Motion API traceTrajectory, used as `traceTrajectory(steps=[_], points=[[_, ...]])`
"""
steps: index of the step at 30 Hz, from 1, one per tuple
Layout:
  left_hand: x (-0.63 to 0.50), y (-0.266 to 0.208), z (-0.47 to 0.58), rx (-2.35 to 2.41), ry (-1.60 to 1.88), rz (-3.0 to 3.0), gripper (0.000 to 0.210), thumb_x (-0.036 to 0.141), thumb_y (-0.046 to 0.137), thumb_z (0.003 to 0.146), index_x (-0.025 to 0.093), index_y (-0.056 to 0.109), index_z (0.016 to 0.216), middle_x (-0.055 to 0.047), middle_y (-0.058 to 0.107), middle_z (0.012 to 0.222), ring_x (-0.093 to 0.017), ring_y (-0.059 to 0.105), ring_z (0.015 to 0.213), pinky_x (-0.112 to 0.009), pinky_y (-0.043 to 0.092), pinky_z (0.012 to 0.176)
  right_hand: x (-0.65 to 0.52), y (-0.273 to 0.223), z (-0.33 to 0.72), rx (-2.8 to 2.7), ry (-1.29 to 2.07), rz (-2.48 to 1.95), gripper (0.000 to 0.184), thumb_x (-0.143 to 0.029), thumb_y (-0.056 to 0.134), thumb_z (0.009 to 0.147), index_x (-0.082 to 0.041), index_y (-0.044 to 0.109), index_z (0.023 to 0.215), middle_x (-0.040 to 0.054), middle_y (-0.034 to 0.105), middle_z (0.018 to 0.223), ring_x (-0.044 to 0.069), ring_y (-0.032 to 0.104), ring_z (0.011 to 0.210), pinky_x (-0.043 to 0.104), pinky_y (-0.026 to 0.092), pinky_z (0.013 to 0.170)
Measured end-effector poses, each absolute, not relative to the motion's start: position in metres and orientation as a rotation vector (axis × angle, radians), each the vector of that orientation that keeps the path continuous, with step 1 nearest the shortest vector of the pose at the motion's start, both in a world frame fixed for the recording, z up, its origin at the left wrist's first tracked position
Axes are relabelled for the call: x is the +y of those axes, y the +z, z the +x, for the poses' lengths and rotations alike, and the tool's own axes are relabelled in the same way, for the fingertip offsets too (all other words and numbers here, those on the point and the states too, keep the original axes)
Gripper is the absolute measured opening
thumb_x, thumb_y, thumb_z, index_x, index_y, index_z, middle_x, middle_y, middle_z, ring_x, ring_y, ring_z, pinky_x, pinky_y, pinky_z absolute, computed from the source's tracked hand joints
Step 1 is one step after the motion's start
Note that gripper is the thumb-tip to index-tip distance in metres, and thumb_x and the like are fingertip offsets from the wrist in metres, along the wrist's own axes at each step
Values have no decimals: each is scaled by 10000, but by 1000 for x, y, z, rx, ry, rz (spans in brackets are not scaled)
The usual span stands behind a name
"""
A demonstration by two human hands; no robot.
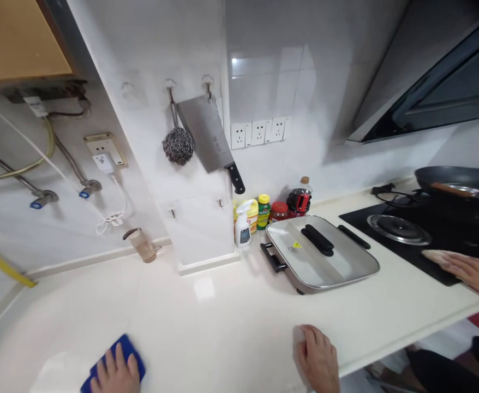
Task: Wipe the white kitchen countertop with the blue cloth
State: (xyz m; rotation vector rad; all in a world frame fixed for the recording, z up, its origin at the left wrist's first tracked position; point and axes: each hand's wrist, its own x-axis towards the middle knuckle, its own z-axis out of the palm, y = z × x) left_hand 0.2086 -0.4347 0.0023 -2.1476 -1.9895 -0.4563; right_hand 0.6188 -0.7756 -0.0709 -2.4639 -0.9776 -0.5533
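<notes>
At the lower left, my left hand (119,371) presses on a folded blue cloth (135,349) on the white countertop (207,338). Its fingers lie over the cloth and grip it against the surface. My right hand (318,357) rests on the counter near the front edge, its fingers curled in loosely with nothing seen in them. Beyond it sits a square electric pan (280,275) with a glass lid (325,267) and black handles.
Another person's hand (474,273) holds a pale cloth (436,256) on the black cooktop (381,210), where a wok (439,177) stands. A cleaver (209,134) and a steel scrubber (178,146) hang on the wall. Nearby are a spray bottle (243,226) and a tilted plastic cup (142,244).
</notes>
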Motion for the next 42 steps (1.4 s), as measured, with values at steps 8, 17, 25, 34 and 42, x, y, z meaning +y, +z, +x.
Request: traceTrajectory(steps=[8, 17, 25, 34, 42], points=[[-430, -3, 337, -1512, -570, -2520, 571, 340, 285, 981, 70, 457, 1454, -216, 444, 1524, -360, 271, 1479, -599, 241, 1179, -770, -55, 612, -907, -463, -2523, 320, -200, 445, 861, -194, 529, 1170, 115, 599, 1203, 305, 530, 1068, 426, 423, 810], [-497, -13, 476, -896, -498, -2983, 584, 312, 387, 953, 157, 375, 1516, -153, 365, 1591, -333, 222, 1508, -586, 209, 1217, -768, -42, 613, -834, -350, -2427, 355, -161, 467, 844, -213, 531, 1189, 102, 584, 1206, 288, 504, 1113, 442, 435, 885], [-542, -23, 584, -448, -489, -3225, 671, 363, 450, 934, 210, 264, 1561, -102, 263, 1644, -338, 186, 1516, -575, 191, 1231, -768, -45, 618, -791, -305, -2365, 391, -115, 470, 830, -217, 535, 1201, 96, 586, 1194, 277, 512, 1112, 461, 448, 933], [-593, -22, 633, -335, -526, -3390, 628, 368, 417, 954, 197, 305, 1548, -121, 289, 1630, -343, 202, 1511, -599, 198, 1225, -772, -48, 622, -785, -308, -2244, 369, -105, 425, 871, -230, 516, 1207, 96, 582, 1183, 264, 520, 1093, 481, 465, 948], [-615, -6, 500, -139, -321, -3354, 663, 355, 419, 968, 279, 165, 1575, -49, 168, 1671, -291, 147, 1533, -542, 261, 1225, -779, -50, 622, -845, -393, -2205, 307, -136, 399, 897, -187, 558, 1154, 116, 612, 1145, 266, 534, 1072, 455, 458, 921]])
